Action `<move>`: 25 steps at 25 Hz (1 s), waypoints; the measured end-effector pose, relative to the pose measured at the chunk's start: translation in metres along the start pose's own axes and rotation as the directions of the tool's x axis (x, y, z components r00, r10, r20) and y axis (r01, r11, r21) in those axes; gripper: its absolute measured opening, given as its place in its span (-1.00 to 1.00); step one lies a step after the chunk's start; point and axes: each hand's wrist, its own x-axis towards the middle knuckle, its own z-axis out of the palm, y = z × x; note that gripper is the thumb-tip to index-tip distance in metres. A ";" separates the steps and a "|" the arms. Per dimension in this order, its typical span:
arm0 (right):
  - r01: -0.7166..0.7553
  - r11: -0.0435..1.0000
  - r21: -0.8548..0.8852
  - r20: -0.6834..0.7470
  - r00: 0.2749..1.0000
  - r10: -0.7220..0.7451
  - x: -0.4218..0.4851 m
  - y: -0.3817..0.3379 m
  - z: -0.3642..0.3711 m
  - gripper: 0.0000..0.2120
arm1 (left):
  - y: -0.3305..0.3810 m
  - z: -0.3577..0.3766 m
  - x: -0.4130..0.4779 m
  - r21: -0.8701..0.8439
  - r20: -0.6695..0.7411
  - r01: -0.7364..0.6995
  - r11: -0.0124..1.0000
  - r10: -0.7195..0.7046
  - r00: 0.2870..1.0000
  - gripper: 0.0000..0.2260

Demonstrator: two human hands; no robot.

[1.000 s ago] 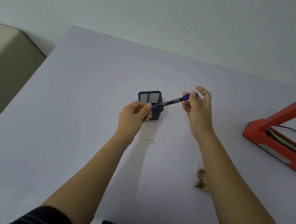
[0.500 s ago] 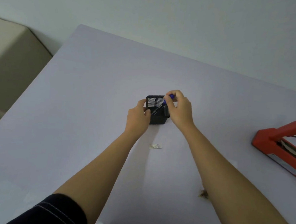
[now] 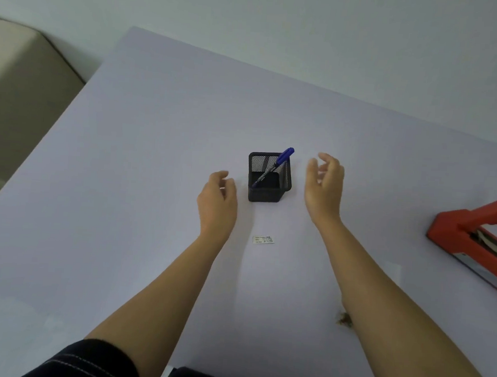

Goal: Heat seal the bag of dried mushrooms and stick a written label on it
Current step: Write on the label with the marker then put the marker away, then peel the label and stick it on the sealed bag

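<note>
A: In the head view, what are we looking at around the middle of the frame?

B: We are seeing our left hand [image 3: 217, 199] and right hand [image 3: 325, 183] hovering on either side of the black mesh pen holder [image 3: 268, 176]. Both are holding nothing, fingers loosely curled and released. The blue pen [image 3: 273, 166] is leaning inside the holder, cap end pointing toward the upper right.

A: And where is the label [image 3: 263, 239] lying?

B: It is lying flat on the table [image 3: 124, 179], below the holder in the frame, between our two forearms. Its long axis is running left to right across the frame. Its writing is too small for us to read.

A: Which hand is nearer it?

B: We are judging the left hand slightly nearer; the label sits down and to the right of those fingers, and down and to the left of the right hand.

A: And the bag of dried mushrooms [image 3: 344, 318]?

B: We are seeing only a brown scrap of it in the lower right, mostly hidden behind our right forearm. The red heat sealer [image 3: 473, 242] is sitting at the right edge, well apart from the label.
</note>
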 end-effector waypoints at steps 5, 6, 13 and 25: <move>0.087 0.950 -0.299 0.278 0.961 0.000 -0.044 0.066 -0.021 -0.83 | -0.064 0.005 -0.022 0.266 0.240 -0.142 0.953 0.077 0.968 -0.84; 0.165 0.934 -0.318 0.395 0.918 -0.027 -0.055 0.073 -0.021 -0.80 | -0.071 0.008 -0.027 0.292 0.307 -0.205 0.934 0.112 0.945 -0.81; 0.408 0.821 -0.399 0.539 0.829 -0.150 -0.080 0.079 -0.007 -0.73 | -0.077 0.022 -0.040 0.415 0.413 -0.416 0.809 0.240 0.879 -0.76; -0.051 0.995 -0.090 0.465 0.881 0.087 -0.097 0.065 -0.009 -0.91 | -0.072 0.022 -0.047 0.232 0.378 -0.240 0.943 0.140 0.915 -0.95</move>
